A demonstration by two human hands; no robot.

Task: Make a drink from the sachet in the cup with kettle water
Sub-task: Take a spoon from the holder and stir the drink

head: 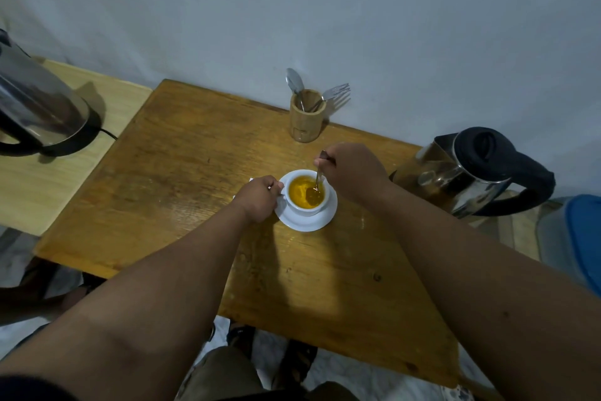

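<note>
A white cup [309,207] stands on a white saucer [320,222] in the middle of the wooden table [182,173]. Yellow-orange liquid [299,187] fills the cup. My left hand [258,199] grips the cup's handle on its left side. My right hand [353,173] holds a metal spoon [318,178] by its stem, its bowl dipped in the liquid. A steel kettle with a black lid and handle [474,173] stands to the right of the cup. A white scrap, perhaps the sachet [251,179], peeks out behind my left hand.
A wooden holder [307,116] with a spoon and a fork stands at the table's far edge by the wall. A second steel kettle [39,105] sits on its base on a paler table at the left. A blue-lidded container [582,238] is at the right.
</note>
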